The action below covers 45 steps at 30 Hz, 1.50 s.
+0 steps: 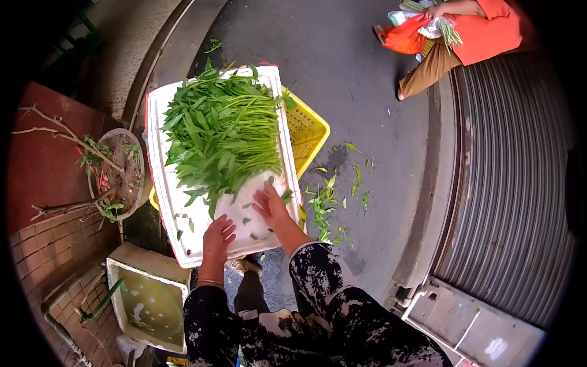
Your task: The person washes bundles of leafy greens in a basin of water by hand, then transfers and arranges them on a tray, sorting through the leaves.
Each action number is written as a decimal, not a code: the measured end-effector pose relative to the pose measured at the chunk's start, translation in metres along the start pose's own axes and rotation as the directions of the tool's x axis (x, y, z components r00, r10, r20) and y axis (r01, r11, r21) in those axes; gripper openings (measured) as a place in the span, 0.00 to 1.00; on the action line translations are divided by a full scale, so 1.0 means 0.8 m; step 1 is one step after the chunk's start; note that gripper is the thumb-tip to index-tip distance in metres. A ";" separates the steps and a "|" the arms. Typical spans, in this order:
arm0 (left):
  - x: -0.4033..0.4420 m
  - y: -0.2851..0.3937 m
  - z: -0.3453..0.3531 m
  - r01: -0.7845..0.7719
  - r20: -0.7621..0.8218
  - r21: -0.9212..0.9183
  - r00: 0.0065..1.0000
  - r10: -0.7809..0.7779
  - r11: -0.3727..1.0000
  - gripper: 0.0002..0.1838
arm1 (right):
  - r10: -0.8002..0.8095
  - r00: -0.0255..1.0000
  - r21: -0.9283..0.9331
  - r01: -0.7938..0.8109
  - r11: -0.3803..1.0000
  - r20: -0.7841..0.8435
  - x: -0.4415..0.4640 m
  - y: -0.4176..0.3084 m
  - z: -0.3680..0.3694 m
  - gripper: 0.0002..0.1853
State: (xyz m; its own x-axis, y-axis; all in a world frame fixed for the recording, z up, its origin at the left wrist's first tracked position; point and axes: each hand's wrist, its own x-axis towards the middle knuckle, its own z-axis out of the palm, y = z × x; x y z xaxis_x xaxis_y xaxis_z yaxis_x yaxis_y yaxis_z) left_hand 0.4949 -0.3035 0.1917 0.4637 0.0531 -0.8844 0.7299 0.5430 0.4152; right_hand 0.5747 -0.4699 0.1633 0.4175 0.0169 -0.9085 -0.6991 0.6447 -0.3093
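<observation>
Left hand [217, 242] and right hand [272, 207], fingers apart, grip nothing beside long-stemmed leafy greens [223, 131] spread on a white foam lid [189, 240], apparently raised to working height by the yellow plastic crate [310, 131]

Single near view from head height, forward-down

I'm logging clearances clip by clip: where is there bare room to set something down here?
Mostly bare: the near end of the white board, between the greens and the rim, though scattered leaves dot it and the left hand and right hand are over it. Also the pavement between the fallen leaves and the kerb. Crowded: the board's far part, mostly under greens.
</observation>
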 end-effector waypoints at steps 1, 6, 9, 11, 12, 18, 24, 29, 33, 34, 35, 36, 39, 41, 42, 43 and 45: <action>0.012 -0.004 0.011 0.003 0.012 -0.072 1.000 -0.002 0.997 0.21 | 0.017 1.000 0.080 -0.016 0.997 -0.009 0.011 -0.005 0.004 0.29; 0.081 -0.031 0.045 0.082 0.118 -0.432 0.992 -0.034 0.898 0.23 | 0.148 0.982 0.188 -0.124 0.974 -0.120 0.072 -0.035 0.020 0.32; 0.091 -0.022 0.075 0.055 0.125 -0.540 0.992 0.016 0.840 0.28 | 0.152 0.985 0.092 -0.144 0.985 -0.083 0.074 -0.051 0.038 0.27; 0.085 0.000 0.101 0.019 0.052 -0.545 0.999 0.011 0.838 0.33 | 0.155 0.982 0.079 -0.147 0.986 -0.112 0.068 -0.057 0.045 0.24; 0.088 0.005 0.108 -0.016 0.010 -0.528 1.000 0.025 0.849 0.35 | 0.169 0.979 0.073 -0.162 0.984 -0.117 0.071 -0.058 0.042 0.24; 0.112 0.027 0.131 -0.023 -0.013 -0.557 1.000 0.019 0.830 0.37 | 0.101 0.994 -0.058 -0.098 0.993 0.048 0.069 -0.063 0.032 0.16; 0.158 0.021 0.133 -0.079 -0.099 -0.700 0.995 0.013 0.710 0.20 | 0.088 0.991 -0.112 -0.076 0.991 0.105 0.034 -0.045 0.010 0.14; 0.153 0.011 0.134 -0.207 -0.299 -0.701 0.954 -0.017 0.683 0.18 | 0.106 0.966 -0.300 -0.175 0.938 -0.235 0.001 -0.083 -0.013 0.18; 0.146 0.005 0.143 -0.325 -0.387 -0.679 0.920 0.054 0.658 0.15 | -0.766 0.640 -0.529 0.670 0.520 0.058 0.018 -0.102 -0.007 0.15; 0.142 0.009 0.146 -0.362 -0.437 -0.683 0.898 0.042 0.635 0.18 | -0.766 0.640 -0.530 0.673 0.517 0.065 0.013 -0.112 0.016 0.15; 0.137 0.012 0.151 -0.366 -0.440 -0.685 0.897 0.043 0.630 0.18 | -0.828 0.490 -0.656 0.725 0.211 0.274 0.008 -0.124 0.040 0.13; 0.132 0.015 0.155 -0.377 -0.469 -0.678 0.883 0.024 0.632 0.18 | -0.800 0.342 -0.691 0.713 -0.120 0.493 0.005 -0.131 0.062 0.11; 0.127 0.018 0.156 -0.396 -0.483 -0.684 0.875 0.026 0.613 0.20 | -0.631 0.116 -0.577 0.557 -0.598 0.767 0.017 -0.132 0.095 0.10; 0.129 0.018 0.156 -0.400 -0.464 -0.702 0.884 0.047 0.589 0.20 | -0.561 0.207 -0.560 0.588 -0.583 0.801 0.039 -0.121 0.072 0.09; 0.133 0.015 0.153 -0.379 -0.450 -0.691 0.892 0.045 0.616 0.21 | -0.483 0.296 -0.551 0.616 -0.563 0.824 0.050 -0.116 0.060 0.08; 0.134 0.017 0.151 -0.359 -0.436 -0.679 0.899 0.042 0.641 0.21 | -0.460 0.312 -0.540 0.647 -0.538 0.831 0.046 -0.114 0.057 0.07; 0.132 0.017 0.141 -0.335 -0.365 -0.677 0.926 0.097 0.656 0.21 | -0.430 0.323 -0.531 0.630 -0.567 0.843 0.032 -0.125 0.056 0.07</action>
State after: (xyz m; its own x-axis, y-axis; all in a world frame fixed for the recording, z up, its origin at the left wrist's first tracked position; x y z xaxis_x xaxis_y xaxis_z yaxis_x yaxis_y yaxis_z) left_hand 0.6108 -0.3847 0.1279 0.3167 0.4074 -0.8566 -0.0168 0.9053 0.4244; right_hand 0.6814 -0.4995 0.1839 0.9249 0.3724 0.0766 0.3514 -0.7603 -0.5463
